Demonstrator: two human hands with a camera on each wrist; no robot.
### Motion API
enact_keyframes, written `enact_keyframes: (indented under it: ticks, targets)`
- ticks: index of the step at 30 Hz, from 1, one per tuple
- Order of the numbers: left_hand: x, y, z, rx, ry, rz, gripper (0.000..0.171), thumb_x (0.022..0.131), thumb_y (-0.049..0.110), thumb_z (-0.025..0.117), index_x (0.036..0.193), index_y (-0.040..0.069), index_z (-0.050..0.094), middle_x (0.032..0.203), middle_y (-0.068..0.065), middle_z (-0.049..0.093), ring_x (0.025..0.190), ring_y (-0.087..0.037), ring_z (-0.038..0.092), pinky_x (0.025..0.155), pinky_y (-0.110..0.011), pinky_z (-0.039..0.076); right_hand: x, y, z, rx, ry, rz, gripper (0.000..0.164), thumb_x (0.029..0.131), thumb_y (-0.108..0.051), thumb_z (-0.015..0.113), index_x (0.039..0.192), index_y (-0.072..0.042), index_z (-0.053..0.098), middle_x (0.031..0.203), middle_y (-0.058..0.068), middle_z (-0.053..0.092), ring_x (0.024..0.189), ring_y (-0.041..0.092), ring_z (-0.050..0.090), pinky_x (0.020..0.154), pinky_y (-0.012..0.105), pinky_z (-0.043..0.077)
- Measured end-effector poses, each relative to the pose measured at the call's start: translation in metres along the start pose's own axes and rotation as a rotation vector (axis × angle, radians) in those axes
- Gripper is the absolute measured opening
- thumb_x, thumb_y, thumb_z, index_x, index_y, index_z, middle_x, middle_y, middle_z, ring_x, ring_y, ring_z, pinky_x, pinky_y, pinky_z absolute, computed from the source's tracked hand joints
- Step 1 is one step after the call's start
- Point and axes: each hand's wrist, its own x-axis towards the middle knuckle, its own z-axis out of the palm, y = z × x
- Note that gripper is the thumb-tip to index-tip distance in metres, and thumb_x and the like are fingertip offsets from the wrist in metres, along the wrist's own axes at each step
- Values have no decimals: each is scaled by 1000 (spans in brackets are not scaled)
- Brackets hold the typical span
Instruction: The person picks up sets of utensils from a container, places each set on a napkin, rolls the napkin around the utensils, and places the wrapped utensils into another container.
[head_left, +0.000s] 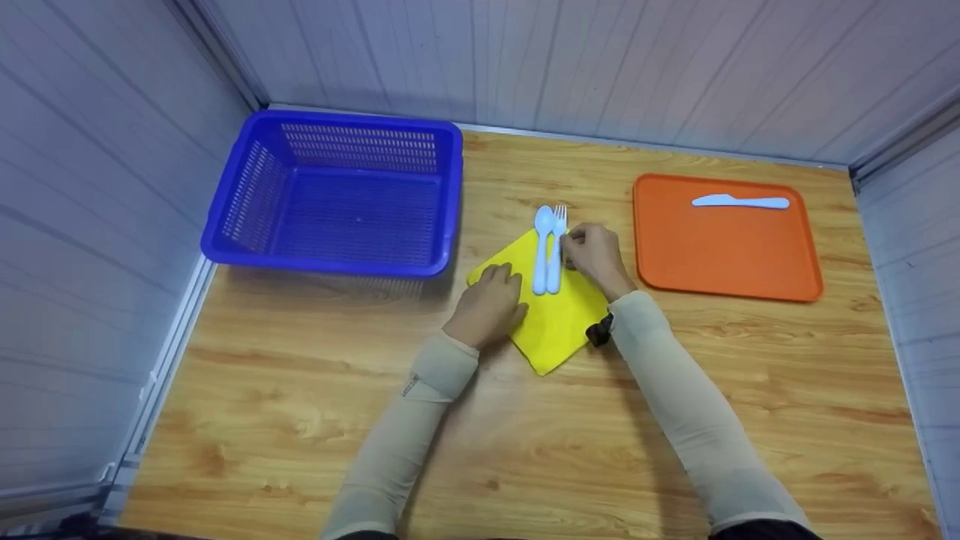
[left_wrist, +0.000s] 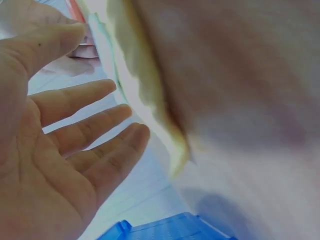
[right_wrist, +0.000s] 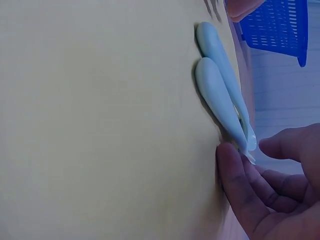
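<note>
A yellow napkin (head_left: 551, 334) lies on the table, turned like a diamond. On its upper part a light blue spoon (head_left: 541, 259) and a matching fork (head_left: 555, 262) lie side by side, heads pointing away past the edge. Just right of the fork is my right hand (head_left: 598, 259), fingers bent low by the napkin. In the right wrist view, its thumb (right_wrist: 282, 142) stands apart from the fork's head, with the other fingers close beside it. My left hand (head_left: 487, 304) rests at the napkin's left edge, its fingers (left_wrist: 107, 167) loosely extended in the left wrist view.
A blue slotted basket (head_left: 330, 266) stands at the back left. On the right lies an orange tray (head_left: 720, 259) bearing a light blue knife (head_left: 742, 202) near its far edge. Pale panel walls (head_left: 562, 67) close off the back and sides.
</note>
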Motion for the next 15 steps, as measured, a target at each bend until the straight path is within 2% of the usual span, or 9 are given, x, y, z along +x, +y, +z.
enact_keyframes:
  ticks: [2, 6, 11, 15]
  targets:
    - [3, 4, -3, -3, 18, 24, 51, 100, 32, 60, 138, -1, 56, 147, -23, 46, 136, -37, 42, 105, -47, 45, 1, 1, -5, 0, -2, 1, 24, 99, -20, 59, 106, 0, 71, 92, 15, 70, 72, 23, 70, 63, 29, 57]
    - [10, 17, -5, -7, 46, 96, 56, 98, 42, 62, 137, 2, 57, 146, -20, 48, 134, -34, 44, 106, -43, 45, 4, 7, -21, -68, 23, -43, 23, 99, -20, 59, 108, -2, 71, 89, 14, 70, 70, 22, 66, 60, 30, 54]
    - [21, 43, -4, 17, 88, 210, 62, 98, 49, 59, 139, 3, 55, 146, -16, 49, 134, -28, 46, 106, -38, 45, 6, 20, -50, -164, 61, -107, 25, 99, -18, 59, 112, 0, 70, 102, 16, 70, 88, 27, 66, 76, 40, 55]
    - [28, 65, -4, 41, 89, 272, 63, 99, 50, 58, 142, 4, 54, 148, -15, 47, 136, -26, 44, 105, -36, 45, 11, 33, -80, -226, 75, -151, 25, 98, -13, 58, 114, 4, 69, 109, 21, 68, 99, 34, 64, 84, 48, 53]
